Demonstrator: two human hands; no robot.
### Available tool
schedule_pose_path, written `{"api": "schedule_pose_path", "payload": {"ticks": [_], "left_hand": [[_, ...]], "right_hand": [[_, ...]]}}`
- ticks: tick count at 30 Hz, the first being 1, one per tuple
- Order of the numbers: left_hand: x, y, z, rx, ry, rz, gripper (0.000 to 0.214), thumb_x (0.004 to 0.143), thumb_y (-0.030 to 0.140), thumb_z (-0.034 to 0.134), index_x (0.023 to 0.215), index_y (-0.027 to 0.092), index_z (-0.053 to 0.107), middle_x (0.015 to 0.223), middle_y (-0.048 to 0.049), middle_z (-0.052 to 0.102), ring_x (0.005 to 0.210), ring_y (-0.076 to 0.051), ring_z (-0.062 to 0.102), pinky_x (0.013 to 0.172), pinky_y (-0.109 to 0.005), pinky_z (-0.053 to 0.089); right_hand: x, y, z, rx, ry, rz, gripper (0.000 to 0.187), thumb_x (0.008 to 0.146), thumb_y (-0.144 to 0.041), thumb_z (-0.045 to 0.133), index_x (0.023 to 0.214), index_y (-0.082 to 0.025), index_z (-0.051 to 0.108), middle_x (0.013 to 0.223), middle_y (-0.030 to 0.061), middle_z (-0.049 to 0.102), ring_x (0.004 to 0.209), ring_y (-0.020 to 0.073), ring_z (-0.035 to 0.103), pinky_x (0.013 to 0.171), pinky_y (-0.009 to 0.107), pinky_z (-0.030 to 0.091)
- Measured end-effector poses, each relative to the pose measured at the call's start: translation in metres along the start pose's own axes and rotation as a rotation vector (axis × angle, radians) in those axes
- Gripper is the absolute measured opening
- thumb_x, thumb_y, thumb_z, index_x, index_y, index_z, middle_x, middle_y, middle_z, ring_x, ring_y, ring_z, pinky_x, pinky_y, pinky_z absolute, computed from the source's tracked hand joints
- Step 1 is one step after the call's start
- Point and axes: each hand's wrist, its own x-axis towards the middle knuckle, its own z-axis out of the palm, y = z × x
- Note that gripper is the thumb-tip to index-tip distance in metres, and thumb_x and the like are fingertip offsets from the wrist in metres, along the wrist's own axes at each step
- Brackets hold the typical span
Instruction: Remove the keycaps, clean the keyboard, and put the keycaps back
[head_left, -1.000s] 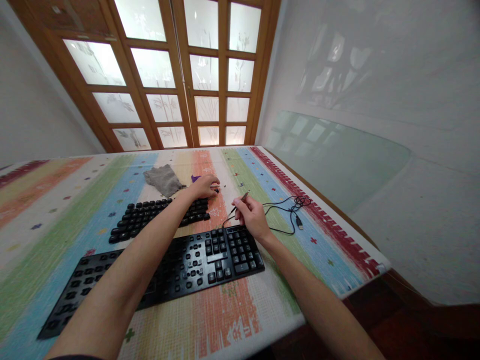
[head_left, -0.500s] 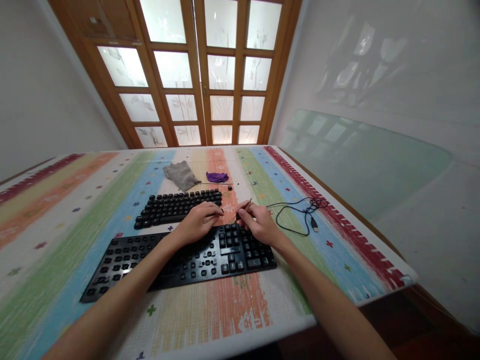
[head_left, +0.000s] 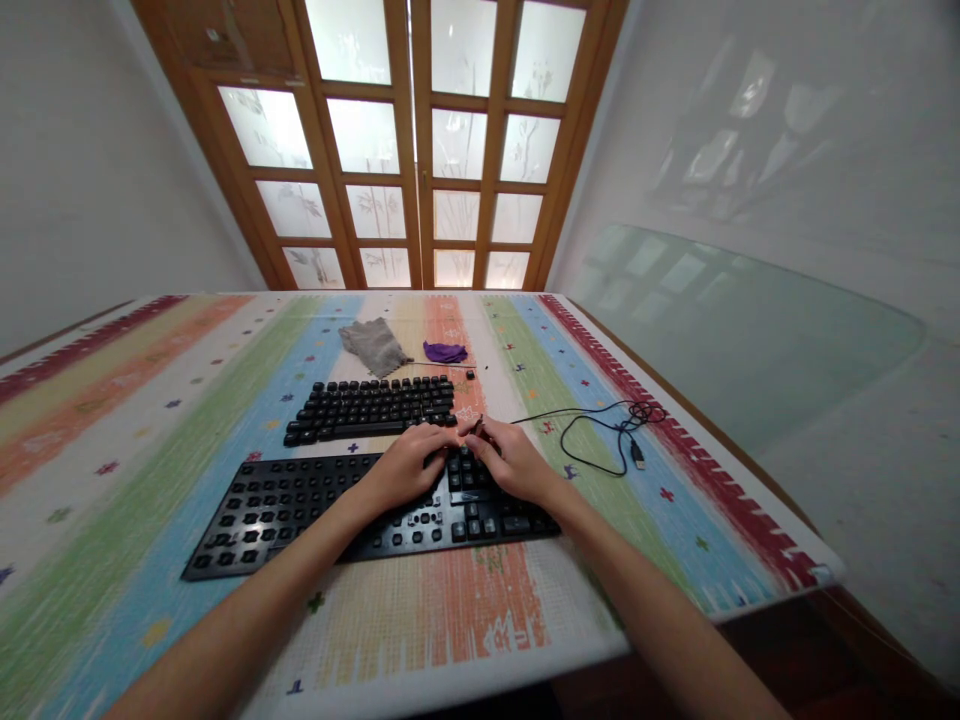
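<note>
Both my hands rest together over the upper right part of the near black keyboard (head_left: 300, 500). My left hand (head_left: 409, 465) is curled, its fingers pinched at the keys by the keyboard's top edge. My right hand (head_left: 510, 462) is closed on a thin tool whose tip shows between the two hands. What the left fingers hold, if anything, is hidden. A second, smaller black keyboard (head_left: 371, 408) lies just behind. The near keyboard's black cable (head_left: 600, 430) trails right and ends in a USB plug.
A grey cloth (head_left: 373, 345) and a purple cloth (head_left: 445, 351) lie beyond the far keyboard. The striped tablecloth (head_left: 150, 420) covers the table; its right edge runs close to the cable. Wooden glazed doors stand behind, a white wall to the right.
My left hand came back from near the purple cloth to the near keyboard. My right hand lowered with the tool to meet it. The view shifted left.
</note>
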Motion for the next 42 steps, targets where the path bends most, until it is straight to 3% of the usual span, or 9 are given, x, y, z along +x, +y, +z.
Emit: {"api": "schedule_pose_path", "payload": {"ticks": [12,19,23,28,37,42], "left_hand": [[-0.001,-0.001,0.001,0.035,-0.011,-0.021,0.022,0.089,0.01,0.049,0.1,0.018,0.067,0.1,-0.008,0.069,0.095,-0.021,0.061,0.088,-0.037,0.049],[-0.001,-0.001,0.001,0.027,-0.013,-0.035,0.023,0.091,0.014,0.047,0.103,0.019,0.067,0.099,-0.0075,0.069,0.095,-0.021,0.062,0.088,-0.039,0.049],[0.0,0.001,0.0,0.014,0.009,-0.031,0.023,0.092,0.015,0.047,0.106,0.018,0.065,0.102,-0.008,0.069,0.096,-0.021,0.062,0.088,-0.039,0.049],[0.003,0.01,-0.004,0.016,0.078,-0.079,0.025,0.089,0.017,0.053,0.113,0.018,0.062,0.106,-0.0086,0.068,0.099,-0.022,0.063,0.09,-0.038,0.049],[0.017,0.013,-0.01,-0.022,-0.03,-0.021,0.03,0.09,0.024,0.059,0.119,0.02,0.061,0.114,-0.0077,0.069,0.104,-0.021,0.063,0.093,-0.036,0.049],[0.029,0.006,-0.014,-0.073,0.005,-0.023,0.018,0.089,0.025,0.062,0.104,0.02,0.07,0.095,-0.0055,0.073,0.086,-0.018,0.066,0.081,-0.031,0.052]], "right_hand": [[0.009,0.004,0.002,-0.062,0.078,0.155,0.027,0.098,-0.038,0.042,0.083,-0.02,0.054,0.069,0.0006,0.06,0.065,0.0157,0.058,0.067,0.027,0.042],[0.012,0.021,0.001,0.043,0.244,0.307,0.039,0.095,-0.053,0.042,0.077,-0.02,0.053,0.064,0.0006,0.062,0.059,0.0154,0.058,0.062,0.027,0.043],[0.008,0.015,-0.003,0.138,0.215,0.292,0.038,0.095,-0.052,0.044,0.082,-0.019,0.056,0.065,0.0006,0.063,0.057,0.0146,0.058,0.06,0.027,0.044],[0.003,0.002,-0.005,0.076,0.167,0.188,0.031,0.098,-0.044,0.044,0.085,-0.019,0.057,0.068,0.0009,0.063,0.06,0.0146,0.059,0.063,0.027,0.046],[0.0,-0.003,-0.009,0.05,0.19,0.137,0.03,0.099,-0.042,0.041,0.089,-0.02,0.058,0.075,0.0032,0.064,0.068,0.016,0.062,0.065,0.028,0.047],[0.001,-0.003,-0.012,0.031,0.24,0.143,0.033,0.099,-0.045,0.04,0.088,-0.02,0.057,0.074,0.0039,0.064,0.068,0.0165,0.063,0.064,0.028,0.047]]}}
